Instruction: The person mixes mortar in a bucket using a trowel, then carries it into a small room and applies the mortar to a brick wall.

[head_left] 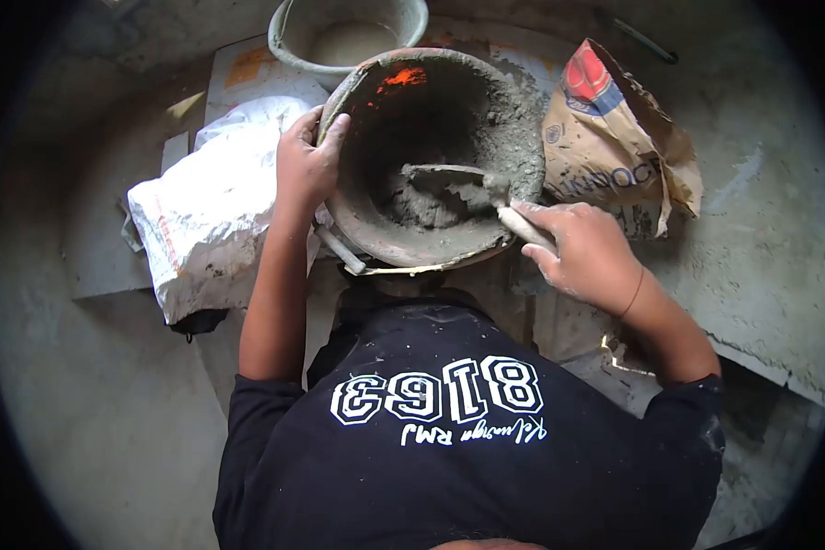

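A round bucket [357, 215] caked with cement stands tilted in front of me, its mouth facing me. My left hand [310, 156] grips its left rim, the thumb over the edge. In my right hand [582, 247] is the pale handle of a trowel [458, 177], whose blade is inside the bucket and smeared with grey mortar. Wet mortar [431, 209] lies under and around the blade, and more clings to the right inner wall. The lower tip of the blade is hard to make out in the mortar.
Left of the bucket sits a white sack [215, 192]. A torn brown paper cement bag [614, 147] stands close on the right. Behind is a basin [284, 46] with murky liquid. The bucket's handle [403, 270] hangs at its near side.
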